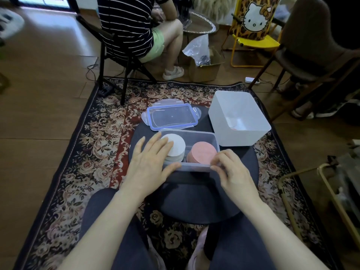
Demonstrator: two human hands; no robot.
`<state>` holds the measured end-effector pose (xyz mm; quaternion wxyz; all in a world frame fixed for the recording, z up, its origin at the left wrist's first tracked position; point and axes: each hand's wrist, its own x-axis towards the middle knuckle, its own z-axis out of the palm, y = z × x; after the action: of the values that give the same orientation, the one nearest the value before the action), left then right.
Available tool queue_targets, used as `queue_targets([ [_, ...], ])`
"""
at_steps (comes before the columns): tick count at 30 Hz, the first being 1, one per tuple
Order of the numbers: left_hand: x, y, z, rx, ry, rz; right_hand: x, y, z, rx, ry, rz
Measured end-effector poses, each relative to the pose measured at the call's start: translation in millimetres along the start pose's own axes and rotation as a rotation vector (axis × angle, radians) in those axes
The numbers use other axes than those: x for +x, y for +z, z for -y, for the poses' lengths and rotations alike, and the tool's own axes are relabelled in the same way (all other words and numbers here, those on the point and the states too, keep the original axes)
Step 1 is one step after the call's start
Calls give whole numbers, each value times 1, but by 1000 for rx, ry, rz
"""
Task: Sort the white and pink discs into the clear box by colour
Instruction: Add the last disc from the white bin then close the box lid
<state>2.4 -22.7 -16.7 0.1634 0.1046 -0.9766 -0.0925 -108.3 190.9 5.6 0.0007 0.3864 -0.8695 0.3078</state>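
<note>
- The clear box (202,137) sits on a dark round stool (194,191), its long side across the view.
- White discs (176,148) are stacked in the box's left half; pink discs (201,152) are stacked in its right half. The two stacks stand just beside each other.
- The left hand (150,162) lies over the box's left end, fingers straight and spread; the fingertips rest on the top white disc and the thumb presses the near wall.
- The right hand (231,170) is at the box's near right corner, fingers curled, pinching the near rim beside the pink stack.
- The lid (171,116), clear with a blue edge, lies flat on the stool just beyond the box, touching or nearly touching its far wall.
- A white bin (238,118) stands to the right of the lid and far right of the box; something pale lies in its bottom, too unclear to name.
- The stool stands on a floral rug (87,143).
- Beyond the rug a person in a striped shirt (124,26) sits on a folding chair; a cardboard carton (204,72) with a plastic bag stands to that person's right.
</note>
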Motion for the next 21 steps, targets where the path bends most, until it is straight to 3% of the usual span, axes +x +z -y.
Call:
queue_targets([
  [8, -2, 10, 1, -126, 46, -208, 28, 4, 4, -6, -66, 40],
  [10, -1, 9, 0, -130, 50, -215, 33, -4, -3, -91, -106, -54],
  [13, -1, 8, -3, -111, 49, -228, 43, -28, -27, -267, -7, -232],
  [16, -1, 5, -18, -109, 43, -259, 44, -48, -58, -430, 109, -186],
  [21, -7, -5, -81, -489, -44, -252, 25, -50, -70, -371, 11, -190],
])
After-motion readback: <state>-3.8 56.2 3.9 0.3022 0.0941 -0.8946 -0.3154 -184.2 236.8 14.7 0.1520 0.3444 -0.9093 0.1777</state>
